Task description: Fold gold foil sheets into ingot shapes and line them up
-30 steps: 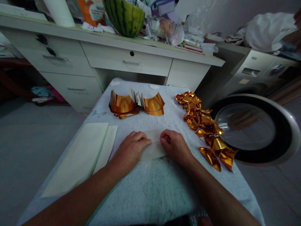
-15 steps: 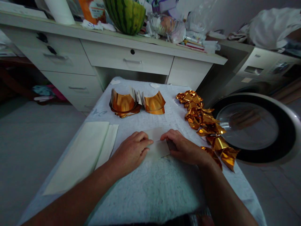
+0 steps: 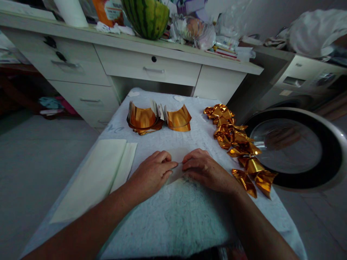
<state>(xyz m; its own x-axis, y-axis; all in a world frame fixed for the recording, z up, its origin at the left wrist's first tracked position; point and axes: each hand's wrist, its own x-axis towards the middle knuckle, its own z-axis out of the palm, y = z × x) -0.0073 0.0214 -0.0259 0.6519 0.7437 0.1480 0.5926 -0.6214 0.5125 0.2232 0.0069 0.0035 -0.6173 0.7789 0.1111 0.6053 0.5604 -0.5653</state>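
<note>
A thin translucent white sheet (image 3: 175, 174) lies on the cloth-covered table between my hands. The fingers of my left hand (image 3: 155, 171) are closed on its left part. My right hand (image 3: 202, 168) pinches it from the right, its fingertips close to my left thumb. Beyond them stand two curved stacks of gold foil sheets (image 3: 142, 117) with white backing. Left of my hands lies a stack of pale paper (image 3: 92, 175). Several crumpled, folded gold foil pieces (image 3: 230, 133) run down the table's right side.
Behind the table (image 3: 146, 224) is a white desk (image 3: 121, 68) bearing a cut watermelon (image 3: 148, 18), bags and a paper roll (image 3: 72, 12). An open washing machine door (image 3: 290, 148) is beside the table's right edge.
My right hand has moved slightly left, nearer my left thumb, and now covers more of the sheet's right part. My left hand has barely shifted.
</note>
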